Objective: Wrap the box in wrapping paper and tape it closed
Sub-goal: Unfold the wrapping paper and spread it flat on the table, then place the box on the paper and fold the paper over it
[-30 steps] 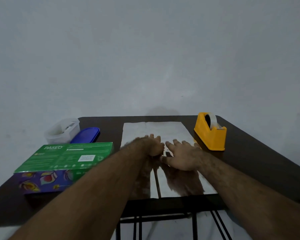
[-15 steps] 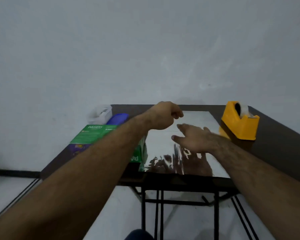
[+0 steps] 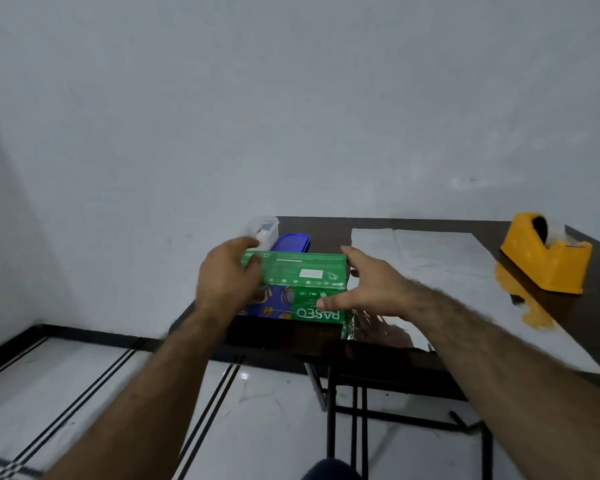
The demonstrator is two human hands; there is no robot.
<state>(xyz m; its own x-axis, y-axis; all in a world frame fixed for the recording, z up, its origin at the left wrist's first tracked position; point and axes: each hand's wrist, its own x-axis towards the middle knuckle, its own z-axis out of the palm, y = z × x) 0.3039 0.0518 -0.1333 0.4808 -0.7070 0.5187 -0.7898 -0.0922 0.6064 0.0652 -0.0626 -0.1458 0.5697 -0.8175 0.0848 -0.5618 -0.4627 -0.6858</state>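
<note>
A green tissue box (image 3: 303, 271) with a purple patterned front lies on the left part of the dark table (image 3: 323, 226), beside the silver wrapping paper (image 3: 447, 271). My left hand (image 3: 224, 278) grips the box's left end, thumb on the top face. My right hand (image 3: 371, 289) spans the right end with spread, nearly straight fingers. Its thumb touches the front face and its index finger reaches the top right corner. The shiny paper lies flat and mirrors my arm.
A yellow tape dispenser (image 3: 548, 261) stands at the paper's far right. A clear plastic container (image 3: 265, 230) and a blue lid (image 3: 290, 242) sit behind the box at the table's back left. White wall behind, tiled floor below, black table legs (image 3: 331, 410).
Both hands left the wrapping paper and moved left to the box. The left hand took hold of its left end; the right hand came to its right end. The view swung left.
</note>
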